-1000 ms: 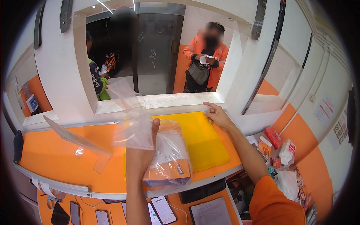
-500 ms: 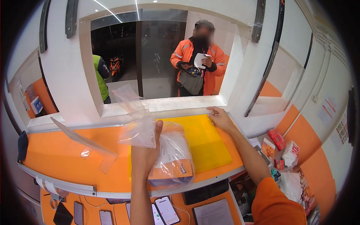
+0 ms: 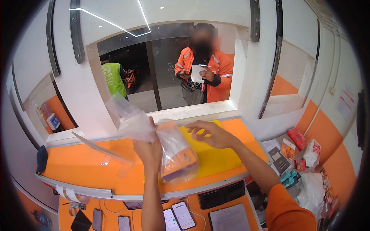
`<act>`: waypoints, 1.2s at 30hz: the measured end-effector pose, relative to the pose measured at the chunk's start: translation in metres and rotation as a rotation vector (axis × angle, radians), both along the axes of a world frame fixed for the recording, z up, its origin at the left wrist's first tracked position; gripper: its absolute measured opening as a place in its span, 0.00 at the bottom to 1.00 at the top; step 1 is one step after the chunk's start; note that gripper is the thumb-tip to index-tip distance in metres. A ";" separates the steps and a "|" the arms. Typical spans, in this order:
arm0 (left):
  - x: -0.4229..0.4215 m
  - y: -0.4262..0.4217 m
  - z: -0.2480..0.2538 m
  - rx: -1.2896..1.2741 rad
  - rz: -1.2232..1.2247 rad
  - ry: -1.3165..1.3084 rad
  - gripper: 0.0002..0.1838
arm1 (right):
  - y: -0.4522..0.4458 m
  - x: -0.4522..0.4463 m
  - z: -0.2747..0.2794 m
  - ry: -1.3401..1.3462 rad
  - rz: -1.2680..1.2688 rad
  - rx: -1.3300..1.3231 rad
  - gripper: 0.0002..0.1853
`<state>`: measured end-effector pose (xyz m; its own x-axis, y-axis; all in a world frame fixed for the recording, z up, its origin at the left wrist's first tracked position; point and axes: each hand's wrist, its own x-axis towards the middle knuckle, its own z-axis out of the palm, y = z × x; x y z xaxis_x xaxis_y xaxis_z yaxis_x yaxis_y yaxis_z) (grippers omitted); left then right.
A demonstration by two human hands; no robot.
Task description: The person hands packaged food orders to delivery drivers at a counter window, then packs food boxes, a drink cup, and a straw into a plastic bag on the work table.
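My left hand (image 3: 148,148) is closed on the gathered part of a clear plastic bag (image 3: 133,121), whose loose end sticks up toward the window. A white and orange box (image 3: 179,163) is inside the bag, tilted beside that hand. My right hand (image 3: 212,134) is open, its fingers spread and pointing left toward the bag, with nothing in it. Beneath it lies a yellow plastic sheet (image 3: 219,159) on the orange counter (image 3: 123,150). The box and bag cover the sheet's left part.
Beyond the window sill (image 3: 185,114) a person in an orange jacket (image 3: 223,71) holds a white paper. Farther off is someone in a green vest (image 3: 113,79). A clear stand (image 3: 96,148) leans on the counter's left. Several phones (image 3: 183,215) lie below; a card terminal (image 3: 279,159) stands right.
My right hand has left the far edge of the yellow sheet and come left toward the bag. The bagged box is tilted more. My view has shifted.
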<state>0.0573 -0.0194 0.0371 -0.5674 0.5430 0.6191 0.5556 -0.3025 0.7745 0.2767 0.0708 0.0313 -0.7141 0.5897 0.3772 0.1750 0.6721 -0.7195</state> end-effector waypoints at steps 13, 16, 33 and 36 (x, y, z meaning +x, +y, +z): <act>-0.050 0.134 0.037 -0.225 0.758 -0.039 0.22 | 0.015 -0.031 -0.075 0.024 -0.117 0.033 0.34; -0.063 0.158 0.027 -0.283 0.866 -0.001 0.25 | 0.019 -0.030 -0.076 0.016 -0.115 0.038 0.30; -0.064 0.109 0.002 -0.322 0.669 -0.077 0.66 | 0.022 -0.027 -0.082 0.101 -0.127 0.059 0.14; -0.037 0.063 -0.007 -0.048 0.494 -0.128 0.59 | 0.015 -0.024 -0.077 0.104 -0.151 0.083 0.11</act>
<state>0.0207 0.0434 0.0299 -0.8328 0.2171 0.5092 0.5234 0.0096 0.8520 0.2525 0.0861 -0.0458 -0.5744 0.6507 0.4966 0.2056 0.7019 -0.6820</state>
